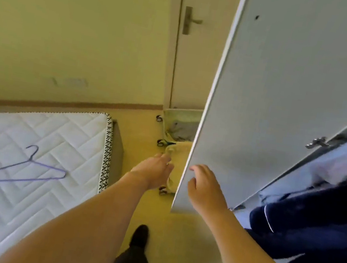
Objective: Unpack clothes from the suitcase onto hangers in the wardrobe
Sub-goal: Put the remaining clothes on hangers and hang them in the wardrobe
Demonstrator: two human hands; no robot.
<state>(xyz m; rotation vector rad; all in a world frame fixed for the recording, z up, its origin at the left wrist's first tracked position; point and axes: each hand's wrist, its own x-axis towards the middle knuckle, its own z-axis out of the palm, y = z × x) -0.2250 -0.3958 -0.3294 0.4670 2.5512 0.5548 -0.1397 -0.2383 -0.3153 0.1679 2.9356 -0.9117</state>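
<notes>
Purple hanger bare on mattress, no garment on it yet. Suitcase open on floor behind wardrobe door, clothes left inside. Dark garments already in wardrobe. Left hand reaching toward beige garment, fingers loose, grip not clear. Right hand curled on door edge. Partway done.

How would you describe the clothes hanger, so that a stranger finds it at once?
Look at the white quilted mattress on the left side of the room. The hanger lies flat on it, alone, far from both hands. It is thin purple wire, the only coloured thing on that white surface.
</notes>
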